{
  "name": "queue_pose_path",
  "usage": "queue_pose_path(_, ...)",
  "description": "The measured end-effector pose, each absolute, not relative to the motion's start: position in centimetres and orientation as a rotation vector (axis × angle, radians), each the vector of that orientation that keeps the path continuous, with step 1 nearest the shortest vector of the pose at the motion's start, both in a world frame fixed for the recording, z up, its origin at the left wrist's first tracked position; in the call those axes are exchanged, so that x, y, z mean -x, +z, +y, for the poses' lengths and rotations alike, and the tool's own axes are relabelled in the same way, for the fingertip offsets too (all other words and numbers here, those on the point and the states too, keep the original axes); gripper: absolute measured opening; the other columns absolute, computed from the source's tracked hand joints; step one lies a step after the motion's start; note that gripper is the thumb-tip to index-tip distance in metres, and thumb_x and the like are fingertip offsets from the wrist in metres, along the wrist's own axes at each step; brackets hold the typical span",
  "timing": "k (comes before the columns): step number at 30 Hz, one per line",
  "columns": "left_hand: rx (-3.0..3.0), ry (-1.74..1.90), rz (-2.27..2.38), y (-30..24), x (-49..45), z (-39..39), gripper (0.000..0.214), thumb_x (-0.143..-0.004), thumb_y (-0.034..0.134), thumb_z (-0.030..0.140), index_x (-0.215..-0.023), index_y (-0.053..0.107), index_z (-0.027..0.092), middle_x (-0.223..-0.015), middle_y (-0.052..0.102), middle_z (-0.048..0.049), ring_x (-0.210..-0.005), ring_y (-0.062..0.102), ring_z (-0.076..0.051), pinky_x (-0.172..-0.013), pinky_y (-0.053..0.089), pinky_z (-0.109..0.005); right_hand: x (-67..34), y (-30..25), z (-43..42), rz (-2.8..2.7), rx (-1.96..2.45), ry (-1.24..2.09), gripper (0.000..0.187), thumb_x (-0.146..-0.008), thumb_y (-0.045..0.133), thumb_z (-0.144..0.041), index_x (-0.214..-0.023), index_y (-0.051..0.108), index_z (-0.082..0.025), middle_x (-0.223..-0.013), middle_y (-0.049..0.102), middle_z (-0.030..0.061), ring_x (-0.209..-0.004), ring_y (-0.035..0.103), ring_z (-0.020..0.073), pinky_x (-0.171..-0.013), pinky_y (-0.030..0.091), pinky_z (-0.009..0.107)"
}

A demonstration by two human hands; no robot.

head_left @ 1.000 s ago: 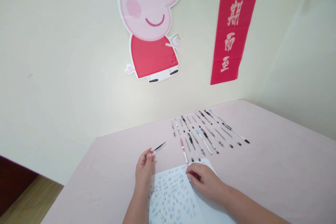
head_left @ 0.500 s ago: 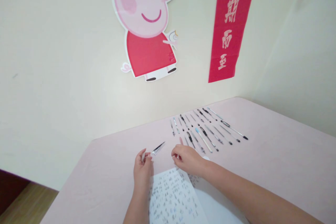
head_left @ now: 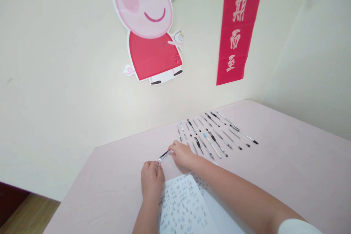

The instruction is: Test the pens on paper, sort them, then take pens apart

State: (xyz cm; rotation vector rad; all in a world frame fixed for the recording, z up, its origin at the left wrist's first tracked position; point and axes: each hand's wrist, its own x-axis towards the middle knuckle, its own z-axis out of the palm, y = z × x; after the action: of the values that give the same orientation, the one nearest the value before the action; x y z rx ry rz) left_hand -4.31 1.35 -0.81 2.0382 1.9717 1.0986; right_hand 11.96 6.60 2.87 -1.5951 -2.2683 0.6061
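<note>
My right hand (head_left: 180, 154) reaches across with its thumb and fingertips pinched at the upper end of a slim pen (head_left: 163, 155), which has a dark part and a clear part. At the pen's lower end is my left hand (head_left: 152, 176), palm down and fingers curled; whatever lies inside them is hidden. Below the hands lies a sheet of handwritten paper (head_left: 183, 204), its left edge beside my left wrist. Just right of my right hand, part of a small pink object (head_left: 188, 145) shows.
Several pens and refills lie in two slanting rows, among them a black-gripped pen (head_left: 217, 144) and a pen with a light blue end (head_left: 212, 145). The pink table (head_left: 115, 175) meets the wall (head_left: 82, 80) behind. A pig cutout (head_left: 153, 56) and a red banner (head_left: 234, 40) hang there.
My right hand has moved left from the pen rows to the pen's upper end. My left hand has turned palm down, and its fingers have curled in; the light piece it held is now hidden.
</note>
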Motion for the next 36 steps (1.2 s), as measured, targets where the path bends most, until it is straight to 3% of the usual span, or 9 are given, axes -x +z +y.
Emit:
queue_pose_path(8, -2.210, 0.900, 1.812, -1.1, 4.0, 1.4, 0.017, -0.076, 0.053, 0.027, -0.084, 0.066, 0.020, -0.080, 0.062, -0.0067, -0.081, 0.054, -0.024, -0.074, 0.040, -0.036, -12.1, 2.7, 7.3, -2.326, 1.625, 0.598, 0.023, -0.082, 0.046, -0.019, -0.097, 0.062, -0.025, -0.106, 0.053, 0.0047, -0.094, 0.052, 0.0195, -0.076, 0.034, 0.033)
queue_pose_path(16, -2.025, 0.909, 1.752, -0.9, 3.9, 1.6, 0.014, -0.069, 0.061, 0.031, -0.076, 0.064, 0.020, -0.077, 0.064, -0.0062, -0.079, 0.055, -0.024, -0.072, 0.040, -0.035, -12.8, 1.6, 8.3, -2.434, 1.505, 0.499, 0.013, -0.080, 0.052, -0.022, -0.087, 0.063, -0.018, -0.098, 0.057, 0.0055, -0.087, 0.056, 0.0168, -0.070, 0.036, 0.027)
queue_pose_path(22, -2.053, 1.037, 1.781, -1.1, 4.0, 1.7, 0.018, -0.076, 0.053, 0.036, -0.076, 0.060, 0.020, -0.080, 0.060, -0.0067, -0.082, 0.054, -0.024, -0.077, 0.041, -0.038, -13.4, 2.1, 7.6, -2.458, 1.451, 0.463, 0.014, -0.081, 0.049, -0.020, -0.087, 0.061, -0.017, -0.094, 0.061, 0.0061, -0.085, 0.057, 0.0174, -0.070, 0.036, 0.027)
queue_pose_path(26, -2.056, 1.191, 1.941, -1.1, 4.2, 1.7, 0.020, -0.073, 0.056, 0.030, -0.089, 0.059, 0.018, -0.090, 0.057, -0.0086, -0.089, 0.052, -0.026, -0.081, 0.041, -0.040, -13.3, 2.9, 6.5, -2.444, 1.433, 0.494, 0.013, -0.081, 0.049, -0.021, -0.087, 0.061, -0.018, -0.091, 0.063, 0.0054, -0.085, 0.057, 0.0190, -0.071, 0.036, 0.029)
queue_pose_path(30, -2.199, 1.118, 1.874, -0.9, 4.1, 1.6, 0.028, -0.073, 0.057, 0.028, -0.100, 0.062, 0.020, -0.102, 0.059, -0.0095, -0.098, 0.051, -0.027, -0.088, 0.037, -0.040, -12.5, 3.1, 5.6, -2.448, 1.325, 0.477, 0.014, -0.082, 0.048, -0.021, -0.086, 0.061, -0.018, -0.089, 0.063, 0.0052, -0.082, 0.057, 0.0173, -0.070, 0.036, 0.027)
queue_pose_path(36, -2.253, 0.944, 1.774, -0.6, 4.1, 1.5, 0.021, -0.079, 0.051, 0.028, -0.090, 0.068, 0.022, -0.089, 0.068, -0.0074, -0.086, 0.057, -0.024, -0.080, 0.039, -0.038, -11.6, 2.7, 5.3, -2.465, 1.210, 0.475, 0.014, -0.081, 0.049, -0.020, -0.085, 0.062, -0.017, -0.086, 0.063, 0.0048, -0.079, 0.057, 0.0162, -0.066, 0.036, 0.024)
